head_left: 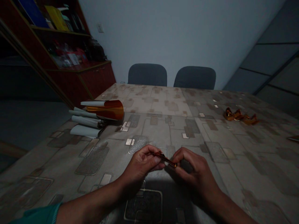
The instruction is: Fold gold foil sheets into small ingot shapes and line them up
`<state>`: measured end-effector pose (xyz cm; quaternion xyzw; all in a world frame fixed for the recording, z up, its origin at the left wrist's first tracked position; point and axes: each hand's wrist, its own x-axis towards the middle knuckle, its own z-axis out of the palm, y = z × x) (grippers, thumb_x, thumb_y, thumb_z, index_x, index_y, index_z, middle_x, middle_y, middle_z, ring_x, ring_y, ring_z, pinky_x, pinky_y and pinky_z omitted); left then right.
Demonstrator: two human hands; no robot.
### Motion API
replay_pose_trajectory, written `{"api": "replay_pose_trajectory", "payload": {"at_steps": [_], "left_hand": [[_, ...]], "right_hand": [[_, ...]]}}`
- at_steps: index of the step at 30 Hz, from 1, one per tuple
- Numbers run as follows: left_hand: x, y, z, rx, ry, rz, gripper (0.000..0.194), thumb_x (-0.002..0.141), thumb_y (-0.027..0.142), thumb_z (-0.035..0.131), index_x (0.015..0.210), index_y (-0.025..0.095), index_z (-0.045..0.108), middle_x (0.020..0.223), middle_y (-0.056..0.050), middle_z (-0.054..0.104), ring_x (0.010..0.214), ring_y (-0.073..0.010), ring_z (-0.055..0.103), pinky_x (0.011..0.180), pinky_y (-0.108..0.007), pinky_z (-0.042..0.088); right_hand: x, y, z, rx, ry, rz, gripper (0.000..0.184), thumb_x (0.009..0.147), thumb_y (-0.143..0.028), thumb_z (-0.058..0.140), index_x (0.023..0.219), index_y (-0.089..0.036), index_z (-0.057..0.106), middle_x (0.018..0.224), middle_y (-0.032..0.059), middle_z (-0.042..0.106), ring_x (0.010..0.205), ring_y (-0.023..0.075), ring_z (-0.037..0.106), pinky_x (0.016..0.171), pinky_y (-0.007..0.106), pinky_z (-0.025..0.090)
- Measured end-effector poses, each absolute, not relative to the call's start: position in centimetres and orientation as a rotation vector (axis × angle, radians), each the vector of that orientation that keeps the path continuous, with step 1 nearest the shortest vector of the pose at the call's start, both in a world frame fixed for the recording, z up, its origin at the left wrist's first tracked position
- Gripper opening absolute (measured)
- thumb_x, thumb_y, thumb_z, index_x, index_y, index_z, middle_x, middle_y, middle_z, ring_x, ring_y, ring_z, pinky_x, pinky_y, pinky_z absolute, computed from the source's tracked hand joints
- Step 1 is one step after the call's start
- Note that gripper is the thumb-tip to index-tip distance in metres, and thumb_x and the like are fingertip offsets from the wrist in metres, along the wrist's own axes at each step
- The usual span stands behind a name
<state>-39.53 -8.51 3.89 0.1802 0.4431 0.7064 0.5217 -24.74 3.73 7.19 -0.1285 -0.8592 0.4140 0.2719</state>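
Both my hands meet low at the middle of the table [210, 149], pinching a thin twisted strip of orange film [166, 159] between them. My left hand [142, 163] grips its left end with thumb and fingers closed. My right hand [191, 169] pinches the right end, its fingers curled. The strip hangs just above the tabletop. Part of it is hidden inside my fingers.
Several white rolls [85, 123] and a roll of orange film [108, 109] lie at the left of the table. Crumpled orange scraps [240, 115] lie at the far right. Two dark chairs [171, 76] stand at the far edge. A bookshelf [58, 37] fills the left corner.
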Motion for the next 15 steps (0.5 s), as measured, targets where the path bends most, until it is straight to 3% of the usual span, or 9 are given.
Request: {"api": "replay_pose_trajectory", "payload": {"at_steps": [5, 15], "left_hand": [[-39.5, -8.5, 3.9, 0.392, 1.033, 1.706, 0.033, 0.074, 0.027, 0.085, 0.096, 0.019, 0.062, 0.091, -0.001, 0.068, 0.083, -0.0138, 0.066, 0.077, -0.028, 0.056], [-39.6, -8.6, 3.8, 0.429, 0.979, 1.652, 0.03, 0.076, 0.034, 0.083, 0.089, 0.015, 0.063, 0.084, -0.002, 0.068, 0.08, -0.0134, 0.064, 0.08, -0.027, 0.05]], "right_hand": [[-25.0, 3.2, 7.6, -0.39, -2.315, 1.018, 0.013, 0.078, -0.012, 0.062, 0.073, -0.022, 0.054, 0.063, -0.0029, 0.058, 0.055, 0.0133, 0.055, 0.053, 0.025, 0.042], [-25.2, 2.1, 7.3, -0.354, -2.292, 0.972, 0.017, 0.079, -0.011, 0.059, 0.075, -0.024, 0.049, 0.061, -0.0034, 0.057, 0.052, 0.0131, 0.055, 0.05, 0.024, 0.042]]}}
